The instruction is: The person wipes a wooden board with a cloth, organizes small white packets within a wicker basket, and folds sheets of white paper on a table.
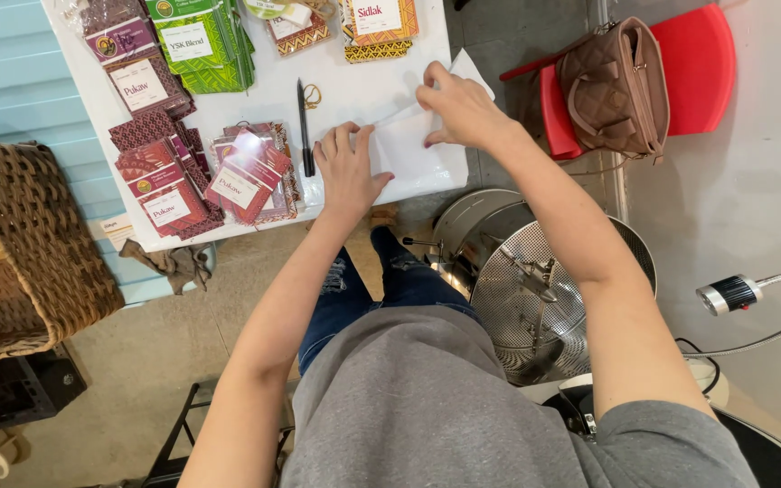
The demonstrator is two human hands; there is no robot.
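Note:
My left hand (347, 172) lies flat, fingers spread, pressing down the near left edge of a white paper bag (418, 149) on the white table (255, 108). My right hand (458, 108) pinches the bag's far upper part between fingers and thumb, folding or lifting it. A black pen (304, 126) lies just left of my left hand, with a rubber band (312, 94) beside it. Maroon patterned pouches (250, 176) with white labels are stacked left of the pen.
Green pouches (201, 41), more maroon pouches (151, 136) and orange-patterned packets (377, 27) cover the table's far side. A wicker basket (33, 244) stands at left. A perforated metal drum (535, 298) sits below the table at right. A brown handbag (612, 86) rests on a red chair (693, 63).

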